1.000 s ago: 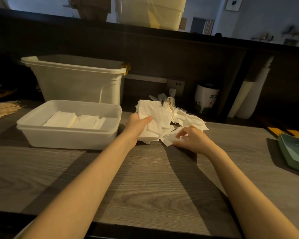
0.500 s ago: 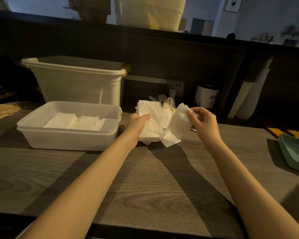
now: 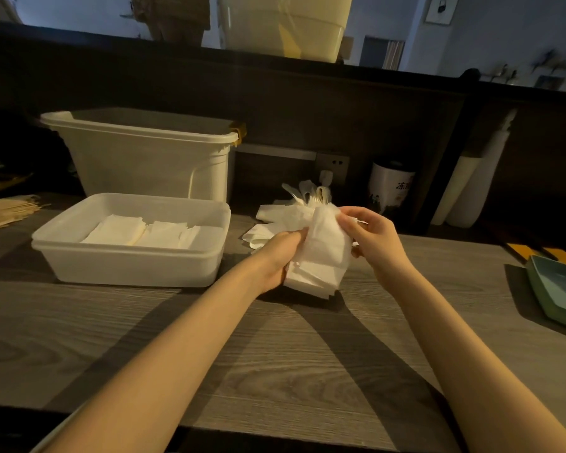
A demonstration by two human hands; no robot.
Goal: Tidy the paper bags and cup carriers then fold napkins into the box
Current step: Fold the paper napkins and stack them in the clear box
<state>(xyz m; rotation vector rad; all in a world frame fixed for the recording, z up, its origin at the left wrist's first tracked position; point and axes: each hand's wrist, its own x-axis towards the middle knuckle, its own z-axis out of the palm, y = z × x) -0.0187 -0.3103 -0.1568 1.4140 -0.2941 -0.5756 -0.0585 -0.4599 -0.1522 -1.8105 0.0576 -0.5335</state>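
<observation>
Now | left hand (image 3: pixel 276 256) and right hand (image 3: pixel 374 237) both grip napkins (image 3: pixel 321 256), frame centre | box (image 3: pixel 128 266) left on counter (image 3: pixel 275 354)

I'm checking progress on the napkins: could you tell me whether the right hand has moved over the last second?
Yes. The right hand rose off the counter with a napkin, drawing level with the box rim.
</observation>
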